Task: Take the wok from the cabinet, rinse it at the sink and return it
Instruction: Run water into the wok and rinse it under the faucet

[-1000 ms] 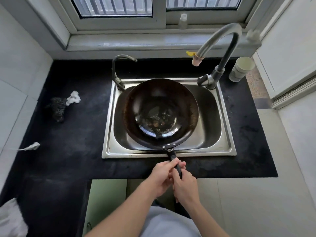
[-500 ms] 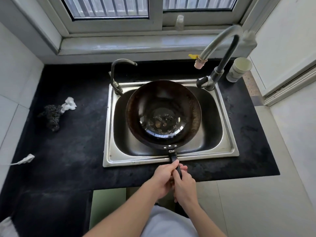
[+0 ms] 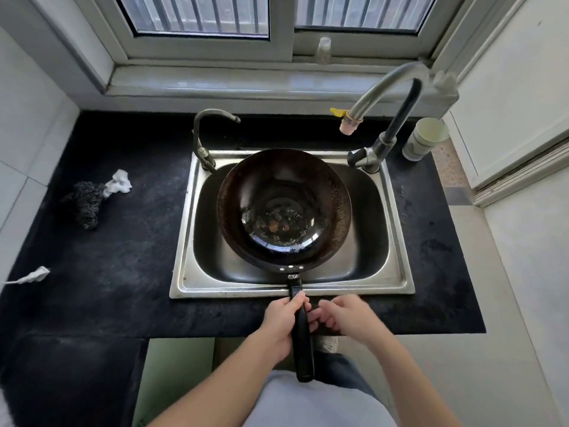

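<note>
On the counter [image 3: 123,257] at left lie a scourer [image 3: 84,201] and tissue [image 3: 119,184]; the wok [image 3: 283,208] sits in the sink [image 3: 184,241], its handle [image 3: 303,340] jutting over the front rim; the left hand [image 3: 281,323] grips that handle; the right hand [image 3: 348,315] is just beside it, fingers loose, holding nothing; a tap [image 3: 385,97] and cup [image 3: 425,138] stand at right.

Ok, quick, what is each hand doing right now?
Left hand: closed around the wok handle.
Right hand: open, fingers relaxed, holding nothing, just right of the handle.
</note>
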A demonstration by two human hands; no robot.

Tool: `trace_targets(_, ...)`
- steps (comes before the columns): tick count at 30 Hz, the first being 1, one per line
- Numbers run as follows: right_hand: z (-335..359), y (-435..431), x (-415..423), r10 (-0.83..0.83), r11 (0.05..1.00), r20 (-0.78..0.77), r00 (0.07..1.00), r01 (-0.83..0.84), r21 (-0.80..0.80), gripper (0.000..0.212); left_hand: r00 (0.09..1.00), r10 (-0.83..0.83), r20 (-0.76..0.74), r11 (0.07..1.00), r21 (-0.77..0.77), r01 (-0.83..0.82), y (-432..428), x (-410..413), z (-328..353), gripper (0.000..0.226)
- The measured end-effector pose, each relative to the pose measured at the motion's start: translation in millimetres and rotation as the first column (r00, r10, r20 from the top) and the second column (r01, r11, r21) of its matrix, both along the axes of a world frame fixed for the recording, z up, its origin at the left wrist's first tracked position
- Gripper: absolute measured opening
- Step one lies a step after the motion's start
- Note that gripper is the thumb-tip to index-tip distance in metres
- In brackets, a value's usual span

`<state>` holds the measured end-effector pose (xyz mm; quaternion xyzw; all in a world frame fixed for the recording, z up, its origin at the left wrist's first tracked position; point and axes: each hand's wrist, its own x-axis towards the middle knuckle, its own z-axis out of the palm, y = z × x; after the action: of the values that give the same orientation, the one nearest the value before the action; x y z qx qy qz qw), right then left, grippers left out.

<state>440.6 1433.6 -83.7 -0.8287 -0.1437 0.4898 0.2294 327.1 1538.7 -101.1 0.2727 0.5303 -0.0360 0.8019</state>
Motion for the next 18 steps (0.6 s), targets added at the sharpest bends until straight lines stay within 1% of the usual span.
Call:
trace_targets(2,9,0,35,0.017,0.999,0.154,0.988,-0.022,0.029,0.035,0.998,0.054,-0.03,0.999,0.004,-0.054,-6,1,4,0.022)
trace_targets(4,19,9,69,0.0,0.996,0.262,0.965,-0.022,0.081,0.026,0.996,0.079,-0.051,0.997,0.016,-0.078,-10,3,9,0.023)
trace_targets(6,30,21,104,-0.041,0.988,0.35,0.936,-0.014,0.151,0.019,0.991,0.11,-0.07,0.993,0.037,-0.108,-14,4,11,0.024)
trace_targets(8,35,36,139,-0.129,0.964,0.419,0.899,0.014,0.267,0.023,0.986,0.135,-0.093,0.989,0.073,-0.129,-17,8,12,0.024)
trace_targets(10,38,51,171,-0.195,0.928,0.417,0.888,0.03,0.37,0.035,0.981,0.159,-0.109,0.983,0.112,-0.146,-21,13,11,0.024)
trace_targets(12,39,68,196,-0.193,0.906,0.391,0.9,0.01,0.424,0.048,0.977,0.175,-0.122,0.977,0.145,-0.157,-23,17,12,0.024)
trace_targets(15,36,90,214,-0.116,0.886,0.369,0.922,-0.072,0.459,0.06,0.974,0.181,-0.138,0.972,0.174,-0.156,-25,19,14,0.025)
trace_targets(18,27,97,216,-0.062,0.891,0.381,0.922,-0.121,0.438,0.069,0.975,0.175,-0.137,0.968,0.206,-0.144,-27,19,15,0.027)
